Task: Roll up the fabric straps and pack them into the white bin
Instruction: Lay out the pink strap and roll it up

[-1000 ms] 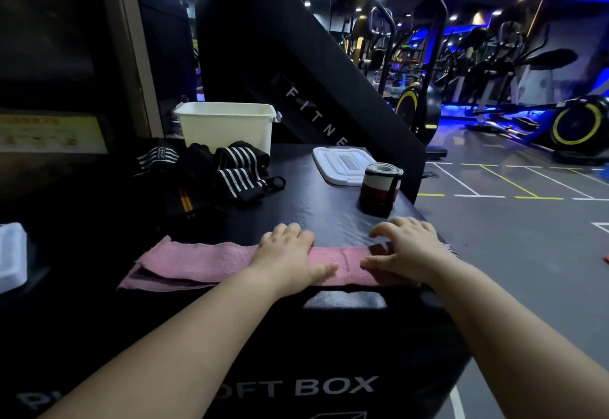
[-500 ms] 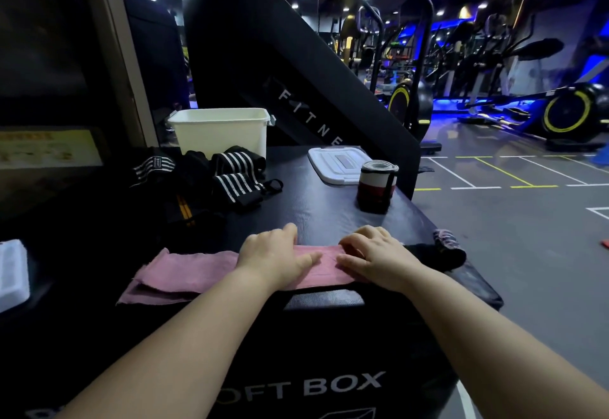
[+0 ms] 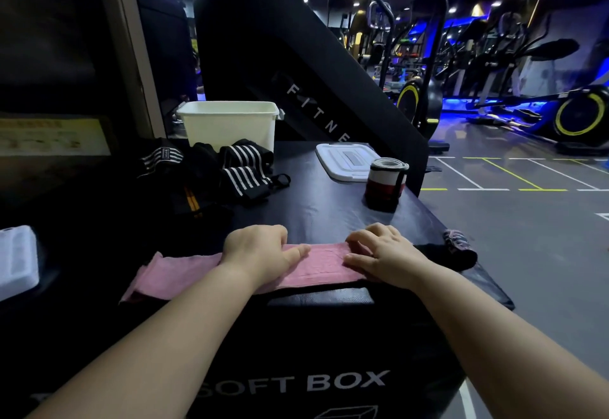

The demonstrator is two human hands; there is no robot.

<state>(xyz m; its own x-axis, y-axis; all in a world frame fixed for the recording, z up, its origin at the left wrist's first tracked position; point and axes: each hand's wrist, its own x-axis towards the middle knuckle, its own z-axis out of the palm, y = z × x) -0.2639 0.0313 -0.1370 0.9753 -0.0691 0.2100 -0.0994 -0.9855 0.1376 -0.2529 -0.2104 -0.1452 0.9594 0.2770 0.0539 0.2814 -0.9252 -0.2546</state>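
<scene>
Pink strap [image 3: 184,265] along soft box [image 3: 329,207] near edge; left hand [image 3: 260,250] presses it, grip unclear; right hand [image 3: 385,254] pinches end.
</scene>
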